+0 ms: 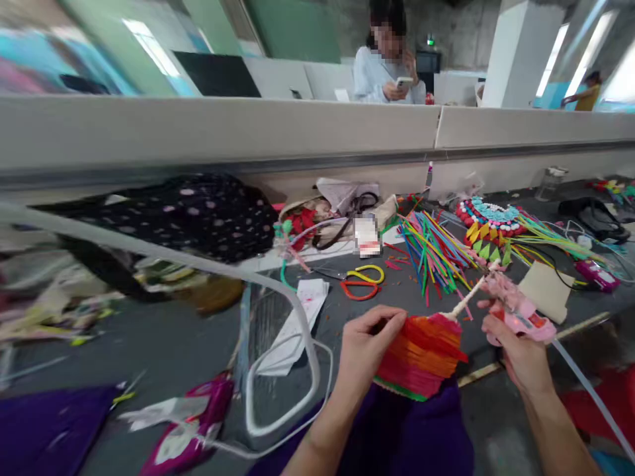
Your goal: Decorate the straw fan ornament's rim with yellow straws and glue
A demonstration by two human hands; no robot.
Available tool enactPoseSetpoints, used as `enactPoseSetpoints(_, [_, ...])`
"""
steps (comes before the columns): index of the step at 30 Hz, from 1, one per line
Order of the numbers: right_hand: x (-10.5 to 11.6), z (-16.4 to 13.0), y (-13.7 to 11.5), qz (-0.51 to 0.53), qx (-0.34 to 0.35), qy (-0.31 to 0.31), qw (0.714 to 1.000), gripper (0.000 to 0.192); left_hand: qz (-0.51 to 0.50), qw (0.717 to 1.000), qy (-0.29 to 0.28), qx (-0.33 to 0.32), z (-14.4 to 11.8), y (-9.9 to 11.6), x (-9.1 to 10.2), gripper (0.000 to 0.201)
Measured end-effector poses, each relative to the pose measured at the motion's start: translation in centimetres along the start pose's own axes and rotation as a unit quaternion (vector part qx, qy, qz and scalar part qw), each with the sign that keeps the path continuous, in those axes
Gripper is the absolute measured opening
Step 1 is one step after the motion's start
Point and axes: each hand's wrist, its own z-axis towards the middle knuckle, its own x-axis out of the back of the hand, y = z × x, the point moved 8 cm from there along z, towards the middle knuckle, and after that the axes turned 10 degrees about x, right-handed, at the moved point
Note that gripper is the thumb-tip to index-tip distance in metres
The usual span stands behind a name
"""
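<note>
In the head view, hold the pleated paper piece point(426, 357) steady from its edge, as your left hand point(370, 334) does now, so the folds are not crushed; it looks thin and likely to crease. The paper, red and orange with a green lower edge, is up in front of you, above the purple cloth point(411, 423). A pale stick point(466, 301) runs from its top edge up towards the pink tool point(526, 320), which looks like a glue gun. You would do well to steady the stick before bringing the two together, and to mind your fingertips near the tool's front end, which may be hot. Whether tool and stick touch, you cannot tell from here.

As for your grip, the left is a close pinch, thumb and fingers meeting on the paper's upper left. The right hand point(518, 347) is wrapped about the tool, a translucent rod point(590, 393) trailing behind. On the tabletop point(198, 344) beyond lie scissors point(350, 274) and coloured strips point(436, 254).
</note>
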Motion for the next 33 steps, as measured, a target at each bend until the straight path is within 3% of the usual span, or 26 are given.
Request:
enactPoseSetpoints(4, [-1.1,1.1,-1.2,-0.019,0.051,-0.004,0.999,0.023,-0.027,0.999,-0.015,0.043,0.7,-0.8,-0.7,0.014])
enactPoseSetpoints(8, [-1.4,1.8,-0.9,-0.042,0.034,-0.01,0.999,0.029,-0.08,0.991,-0.031,0.104,1.7,-2.3,-1.3,0.015])
enactPoseSetpoints(12, [-0.5,1.9,0.4,-0.095,-0.016,-0.003,0.995,0.034,-0.114,0.979,-0.059,0.157,2.9,-4.1,-2.2,0.016])
enactPoseSetpoints(16, [1.0,1.6,0.8,-0.109,-0.014,-0.007,0.994,0.034,-0.142,0.968,-0.073,0.196,4.0,-5.8,-3.0,0.014])
enactPoseSetpoints(22, [4.1,-1.3,1.4,-0.059,-0.038,0.011,0.997,0.036,-0.158,0.958,-0.078,0.227,4.4,-7.4,-4.0,0.013])
enactPoseSetpoints(26, [5.5,-4.3,3.0,-0.022,-0.064,0.06,0.996,0.033,-0.178,0.951,-0.074,0.242,4.3,-8.3,-4.3,0.016])
enactPoseSetpoints(33, [4.3,-7.8,5.7,-0.01,-0.07,0.139,0.988,0.035,-0.23,0.937,-0.061,0.256,4.3,-10.0,-4.1,0.02])
